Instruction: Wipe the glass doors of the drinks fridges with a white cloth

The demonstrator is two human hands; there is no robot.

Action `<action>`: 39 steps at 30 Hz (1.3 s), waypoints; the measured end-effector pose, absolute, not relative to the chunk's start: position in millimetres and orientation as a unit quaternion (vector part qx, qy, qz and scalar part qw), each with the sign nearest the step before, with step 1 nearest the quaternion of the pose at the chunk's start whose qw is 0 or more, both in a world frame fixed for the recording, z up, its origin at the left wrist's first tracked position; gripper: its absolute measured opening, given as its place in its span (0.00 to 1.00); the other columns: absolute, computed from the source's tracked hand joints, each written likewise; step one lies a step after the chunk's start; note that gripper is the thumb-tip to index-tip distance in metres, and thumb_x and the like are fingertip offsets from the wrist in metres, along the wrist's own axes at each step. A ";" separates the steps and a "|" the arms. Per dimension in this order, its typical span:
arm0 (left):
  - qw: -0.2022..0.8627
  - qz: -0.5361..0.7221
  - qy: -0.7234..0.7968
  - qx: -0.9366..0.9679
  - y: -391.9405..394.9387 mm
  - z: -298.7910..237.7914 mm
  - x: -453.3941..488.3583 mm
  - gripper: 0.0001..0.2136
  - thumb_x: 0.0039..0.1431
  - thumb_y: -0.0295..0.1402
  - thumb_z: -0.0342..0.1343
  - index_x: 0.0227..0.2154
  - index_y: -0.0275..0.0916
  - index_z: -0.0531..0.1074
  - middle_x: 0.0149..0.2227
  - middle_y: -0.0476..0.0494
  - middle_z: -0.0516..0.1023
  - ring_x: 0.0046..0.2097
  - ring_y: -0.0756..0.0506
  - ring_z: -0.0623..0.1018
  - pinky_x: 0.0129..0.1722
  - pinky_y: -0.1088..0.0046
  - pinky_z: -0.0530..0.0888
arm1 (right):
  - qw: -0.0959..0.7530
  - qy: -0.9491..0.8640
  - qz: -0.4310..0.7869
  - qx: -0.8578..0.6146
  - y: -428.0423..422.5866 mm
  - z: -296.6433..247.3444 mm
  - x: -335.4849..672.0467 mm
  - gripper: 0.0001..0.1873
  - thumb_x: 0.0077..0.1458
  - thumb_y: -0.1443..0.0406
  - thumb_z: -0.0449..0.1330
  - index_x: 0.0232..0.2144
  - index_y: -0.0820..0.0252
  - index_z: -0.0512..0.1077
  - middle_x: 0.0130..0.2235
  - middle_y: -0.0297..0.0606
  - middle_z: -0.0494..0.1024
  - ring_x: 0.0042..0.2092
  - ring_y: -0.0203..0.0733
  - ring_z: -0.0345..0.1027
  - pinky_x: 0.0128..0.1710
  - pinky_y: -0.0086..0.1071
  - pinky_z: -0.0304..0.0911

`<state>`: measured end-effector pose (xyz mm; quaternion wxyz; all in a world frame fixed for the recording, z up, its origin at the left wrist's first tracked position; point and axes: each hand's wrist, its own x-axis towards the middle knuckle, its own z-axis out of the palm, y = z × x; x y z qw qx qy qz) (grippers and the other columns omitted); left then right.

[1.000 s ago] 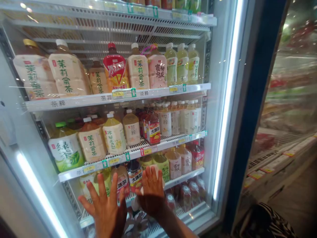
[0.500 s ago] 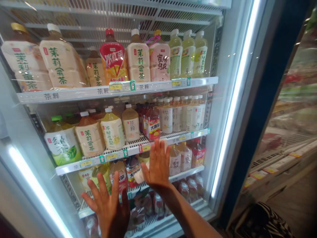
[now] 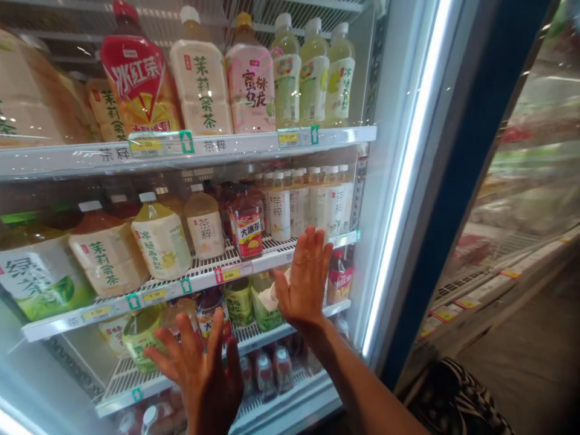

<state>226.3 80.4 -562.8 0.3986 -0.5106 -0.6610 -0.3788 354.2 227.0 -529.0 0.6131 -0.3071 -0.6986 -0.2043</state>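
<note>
In the head view we face a brightly lit, glass-fronted drinks cooler, its shelves lined with bottled teas. Along the upper shelf we read an iced black tea bottle left of a peach oolong bottle. Our right hand overlaps the middle shelf near the right end of its front edge. Its fingers are straight, nearly together, unclenched; a pale cloth shows beside and beneath its thumb, below that edge. Our left hand is lower, before the lower shelf, fingers fanned wide and released, their tips overlapping a dark-labelled bottle. We cannot tell whether they touch the glass.
</note>
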 end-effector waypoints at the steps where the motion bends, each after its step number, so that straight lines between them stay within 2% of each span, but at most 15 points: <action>1: 0.399 -0.379 -0.659 -0.513 84.4 -562.3 231.2 0.45 0.59 0.24 0.58 0.72 0.58 0.38 0.76 0.40 0.28 0.74 0.28 0.31 0.65 0.25 0.37 | 0.612 -0.697 -0.204 -0.313 227.1 -536.4 357.3 0.40 0.69 0.60 0.44 0.73 0.68 0.31 0.75 0.48 0.32 0.75 0.60 0.28 0.70 0.68 0.38; 5: 0.402 -0.371 -0.653 -0.523 97.5 -561.9 244.4 0.44 0.60 0.25 0.57 0.71 0.58 0.39 0.76 0.42 0.29 0.74 0.28 0.31 0.66 0.26 0.38 | 0.583 -0.719 -0.239 -0.294 228.9 -584.5 371.0 0.38 0.69 0.60 0.45 0.73 0.74 0.37 0.75 0.52 0.36 0.75 0.60 0.31 0.71 0.66 0.38; 7: 0.398 -0.370 -0.651 -0.529 102.7 -562.6 249.3 0.43 0.61 0.27 0.57 0.71 0.59 0.39 0.76 0.44 0.27 0.74 0.29 0.29 0.66 0.27 0.36 | 0.587 -0.716 -0.245 -0.287 238.1 -587.3 381.6 0.38 0.69 0.60 0.44 0.73 0.75 0.37 0.75 0.53 0.35 0.75 0.61 0.31 0.71 0.67 0.37; 11: 0.384 -0.369 -0.647 -0.545 111.9 -568.2 263.0 0.45 0.60 0.30 0.60 0.71 0.60 0.39 0.75 0.46 0.26 0.74 0.30 0.28 0.66 0.27 0.35 | 0.616 -0.686 -0.215 -0.322 256.9 -580.5 402.9 0.39 0.69 0.59 0.43 0.73 0.69 0.32 0.75 0.51 0.35 0.75 0.63 0.31 0.70 0.70 0.42; 16: 0.398 -0.353 -0.636 -0.559 120.9 -580.5 275.7 0.44 0.60 0.28 0.60 0.71 0.58 0.41 0.76 0.45 0.30 0.74 0.31 0.31 0.67 0.28 0.35 | 0.599 -0.701 -0.241 -0.302 268.5 -628.1 430.2 0.37 0.70 0.56 0.43 0.74 0.66 0.37 0.75 0.50 0.40 0.75 0.63 0.34 0.66 0.71 0.51; 18: 0.402 -0.357 -0.633 -0.558 123.7 -583.3 277.5 0.43 0.60 0.28 0.60 0.71 0.58 0.43 0.76 0.46 0.30 0.75 0.32 0.31 0.68 0.32 0.34 | 0.607 -0.695 -0.232 -0.308 283.3 -628.5 446.4 0.38 0.70 0.54 0.42 0.74 0.63 0.36 0.75 0.50 0.41 0.74 0.64 0.35 0.66 0.73 0.49; 22: 0.400 -0.369 -0.630 -0.554 126.2 -583.6 281.3 0.44 0.59 0.27 0.61 0.71 0.58 0.44 0.76 0.47 0.29 0.74 0.34 0.29 0.69 0.35 0.31 | 0.626 -0.665 -0.178 -0.366 305.4 -606.7 469.6 0.37 0.71 0.55 0.38 0.73 0.63 0.28 0.75 0.50 0.34 0.75 0.65 0.28 0.68 0.75 0.36; 28: 0.412 -0.352 -0.636 -0.550 121.9 -583.0 275.4 0.45 0.58 0.25 0.61 0.71 0.56 0.43 0.75 0.43 0.29 0.74 0.32 0.30 0.67 0.29 0.34 | 0.615 -0.682 -0.204 -0.341 272.9 -654.3 454.8 0.37 0.71 0.60 0.43 0.74 0.62 0.33 0.76 0.45 0.31 0.75 0.58 0.26 0.69 0.72 0.39; 31: 0.422 -0.347 -0.639 -0.542 120.1 -581.3 268.1 0.44 0.58 0.25 0.60 0.71 0.55 0.43 0.75 0.41 0.28 0.74 0.31 0.29 0.65 0.26 0.35 | 0.609 -0.688 -0.200 -0.340 277.5 -637.4 447.9 0.38 0.70 0.60 0.42 0.74 0.64 0.31 0.75 0.45 0.31 0.76 0.56 0.25 0.70 0.70 0.36; 35: 0.423 -0.354 -0.642 -0.532 115.9 -577.9 261.0 0.45 0.58 0.25 0.60 0.72 0.54 0.41 0.75 0.39 0.29 0.74 0.30 0.29 0.64 0.24 0.37 | 0.609 -0.692 -0.187 -0.339 279.8 -596.3 431.6 0.41 0.68 0.59 0.45 0.73 0.62 0.28 0.75 0.45 0.30 0.75 0.60 0.25 0.69 0.73 0.37; 39: 0.424 -0.371 -0.651 -0.508 103.7 -576.8 246.5 0.44 0.59 0.25 0.59 0.72 0.55 0.41 0.75 0.39 0.32 0.74 0.29 0.32 0.64 0.22 0.39 | 0.584 -0.713 -0.225 -0.317 254.2 -609.5 401.9 0.40 0.68 0.60 0.46 0.73 0.69 0.33 0.75 0.51 0.32 0.75 0.62 0.27 0.69 0.71 0.40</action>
